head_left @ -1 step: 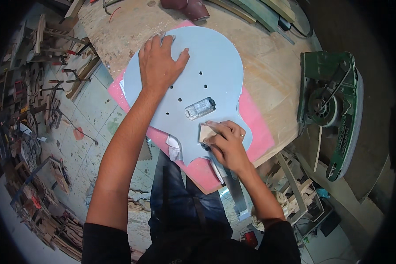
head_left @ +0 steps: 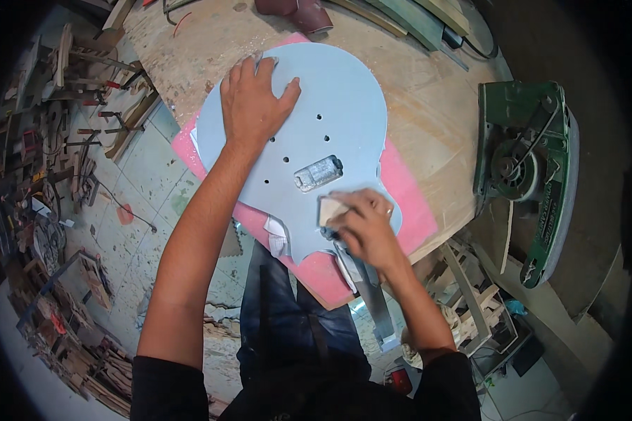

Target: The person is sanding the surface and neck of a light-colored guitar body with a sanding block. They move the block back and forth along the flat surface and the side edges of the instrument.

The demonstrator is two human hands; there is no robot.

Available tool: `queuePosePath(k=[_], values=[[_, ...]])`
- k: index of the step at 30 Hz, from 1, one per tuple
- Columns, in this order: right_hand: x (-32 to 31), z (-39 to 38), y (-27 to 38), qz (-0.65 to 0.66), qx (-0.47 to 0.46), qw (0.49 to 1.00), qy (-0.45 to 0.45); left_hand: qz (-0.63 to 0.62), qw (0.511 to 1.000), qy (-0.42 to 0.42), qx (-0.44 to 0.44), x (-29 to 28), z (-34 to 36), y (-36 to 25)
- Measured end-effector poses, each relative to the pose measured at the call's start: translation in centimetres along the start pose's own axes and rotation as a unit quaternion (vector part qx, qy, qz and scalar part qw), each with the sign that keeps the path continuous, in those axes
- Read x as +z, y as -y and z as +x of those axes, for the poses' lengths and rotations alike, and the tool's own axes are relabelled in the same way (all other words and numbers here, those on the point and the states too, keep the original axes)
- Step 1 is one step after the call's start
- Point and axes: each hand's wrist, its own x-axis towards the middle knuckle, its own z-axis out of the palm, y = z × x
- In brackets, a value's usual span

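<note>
A pale blue guitar body (head_left: 347, 91) with small holes and a rectangular cavity (head_left: 318, 173) lies on pink foam (head_left: 418, 217), its neck (head_left: 376, 302) pointing toward me. My left hand (head_left: 256, 105) rests spread on the body's upper left, fingertips near its edge. My right hand (head_left: 365, 228), blurred, is closed on a small beige block (head_left: 331, 209), pressed against the body beside the neck joint and partly hiding it.
Under the foam is a worn wooden bench (head_left: 435, 140). A green belt-driven machine (head_left: 541, 112) stands at the right; curved strips (head_left: 414, 24) and a maroon item (head_left: 295, 15) lie at the back. Wood pieces and clamps (head_left: 105, 119) crowd the left; jeans-clad legs show below.
My right hand has shifted very slightly with the block and is now more blurred. My left hand stays where it was.
</note>
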Motion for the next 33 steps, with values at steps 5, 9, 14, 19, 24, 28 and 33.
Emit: queuePosePath(k=[5,9,14,19,24,28,33], values=[[-1.1,0.8,-3.0,-0.012,0.096,0.987,-0.132,-0.003,1.000,0.009,-0.006,-0.1,0.2,-0.4],[0.2,0.2,1.0,-0.017,0.003,1.000,0.020,0.002,1.000,0.013,-0.010,-0.1,0.0,-0.1],[-3.3,-0.3,-7.4,-0.111,0.063,0.973,-0.194,0.031,0.999,0.030,0.006,0.1,-1.2,-0.4],[-4.0,-6.0,-5.4,0.024,0.230,0.923,-0.309,0.064,0.984,0.162,0.032,-1.2,-8.6,-6.0],[-0.8,-10.3,-2.3,0.184,0.270,0.864,-0.382,-0.037,0.957,0.251,0.139,-2.7,-17.4,-10.9],[0.9,-10.6,1.1,0.239,0.310,0.818,-0.421,-0.143,0.897,0.362,0.211,-4.3,-19.7,-9.8],[0.2,-7.8,5.0,0.200,0.344,0.830,-0.391,0.008,0.897,0.354,0.264,-4.6,-13.6,-3.5]])
